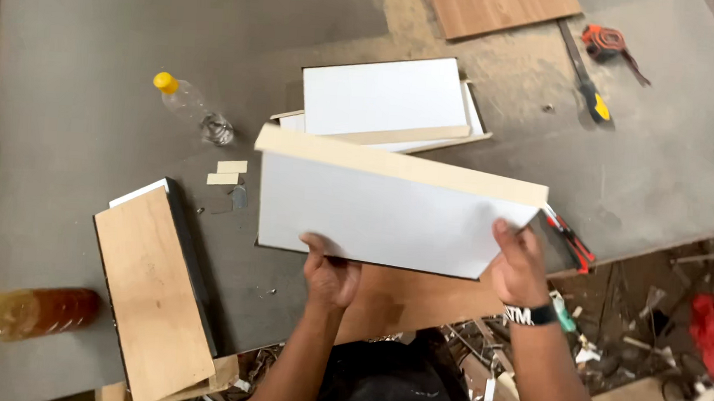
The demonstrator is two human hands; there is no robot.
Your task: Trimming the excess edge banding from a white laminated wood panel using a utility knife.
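Note:
Both of my hands hold up a white laminated board (381,214) with a pale wood edge along its top, tilted above the grey workbench (77,51). My left hand (332,273) grips its lower edge near the middle. My right hand (518,264), with a dark wristband, grips the lower right corner. Behind the board lies a stack of similar white panels (384,95) with a thin wood strip across the front.
A wood-faced panel (157,296) lies at the lower left. A clear bottle with a yellow cap (189,103) lies on its side. A utility knife (584,74), a tape measure (605,41), red-handled pliers (571,238) and small wood offcuts (226,173) are nearby. Scraps litter the floor.

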